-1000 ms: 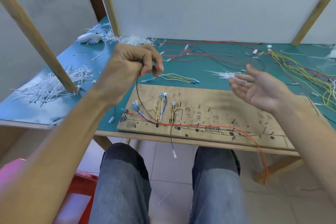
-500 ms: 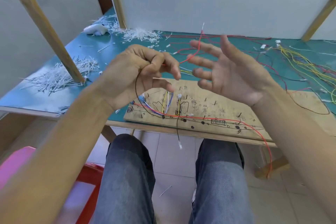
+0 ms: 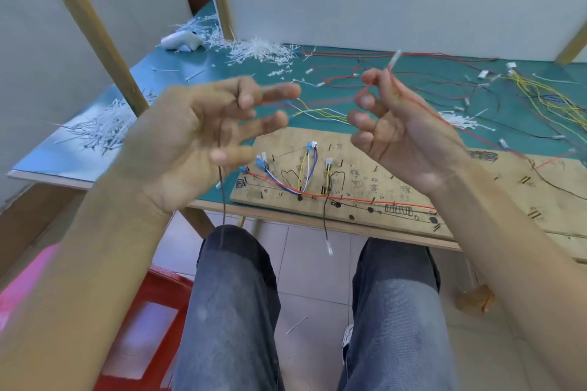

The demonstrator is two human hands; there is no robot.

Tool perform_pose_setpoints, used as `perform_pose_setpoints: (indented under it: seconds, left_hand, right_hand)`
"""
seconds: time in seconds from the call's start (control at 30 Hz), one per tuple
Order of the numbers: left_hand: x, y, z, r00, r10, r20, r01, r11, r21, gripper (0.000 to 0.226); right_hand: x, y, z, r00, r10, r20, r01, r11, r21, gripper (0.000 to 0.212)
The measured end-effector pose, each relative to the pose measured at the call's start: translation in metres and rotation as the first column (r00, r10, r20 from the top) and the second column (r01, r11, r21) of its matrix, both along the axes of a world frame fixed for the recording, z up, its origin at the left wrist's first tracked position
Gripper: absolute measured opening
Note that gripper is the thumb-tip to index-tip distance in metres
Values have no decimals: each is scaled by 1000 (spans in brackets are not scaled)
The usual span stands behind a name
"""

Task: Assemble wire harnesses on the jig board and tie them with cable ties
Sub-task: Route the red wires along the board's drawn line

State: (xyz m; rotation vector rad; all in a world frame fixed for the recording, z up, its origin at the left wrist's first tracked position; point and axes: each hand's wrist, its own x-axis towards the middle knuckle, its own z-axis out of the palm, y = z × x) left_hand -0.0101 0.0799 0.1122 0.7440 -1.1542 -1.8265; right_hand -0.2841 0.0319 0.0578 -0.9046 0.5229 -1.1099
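- Green worktop (image 3: 178, 92) fills the view, with loose wires (image 3: 546, 95) strewn at far right and heaps of white cable ties (image 3: 98, 127) at left. You sit at its near edge with both arms raised over it.
- Jig board (image 3: 502, 174) lies flat at the near edge, long side running across you. Routed wires (image 3: 303, 170) occupy its left part only, so the harness looks early in the build.
- Left grip (image 3: 190, 149): fingers spread and blurred. A dark wire (image 3: 223, 197) hangs from it, but you cannot tell whether any finger actually clamps it.
- Right grip (image 3: 403, 136): thumb and forefinger pinch the red wire (image 3: 413, 94) just below its tip, and the other fingers are curled.
- Red wire, orientation: its white terminal (image 3: 394, 59) points up and away from you. The long axis runs from that tip down through the pinch, then trails right and down toward the worktop.
- Dark wire, orientation: near vertical, dropping past the worktop edge toward your left knee.
- Risk: with the fingers so spread, the dark wire could slip off and fall to the floor.
- Risk: the red wire's tail crosses the loose wires, so a pull could snag and drag them.
- Risk: a black lead (image 3: 325, 222) dangles off the board edge between your knees. A knee catching it could tug the routed wires out of place.
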Motion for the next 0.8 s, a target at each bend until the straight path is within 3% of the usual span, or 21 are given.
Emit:
perform_pose_setpoints:
  seconds: [0.1,0.23,0.33,0.43,0.53,0.67,0.8]
  left_hand:
    - [4,13,-38,944,232,235,-204,969,-138,28]
    - [9,18,-82,892,285,351,-247,957,-150,29]
    - [5,16,-102,745,454,489,-326,887,-327,27]
    - [10,11,-122,511,611,604,-190,766,-614,33]
    - [11,8,-133,354,691,631,-73,693,-718,30]
    - [8,3,-144,339,715,611,91,622,-778,29]
    - [6,2,-149,283,760,586,94,586,-805,22]
  right_hand:
    - [-7,4,-14,999,38,-9,-38,999,-22,9]
    - [-14,11,-30,986,144,-88,-148,988,-47,15]
    - [-18,12,-35,972,184,-148,-180,983,37,20]
    - [-19,15,-43,918,46,-394,-54,998,-11,19]
    - [-16,22,-53,793,-106,-601,23,989,-144,19]
    - [-15,30,-58,743,-200,-639,91,976,-200,17]
    - [-16,37,-61,720,-239,-652,114,967,-229,16]
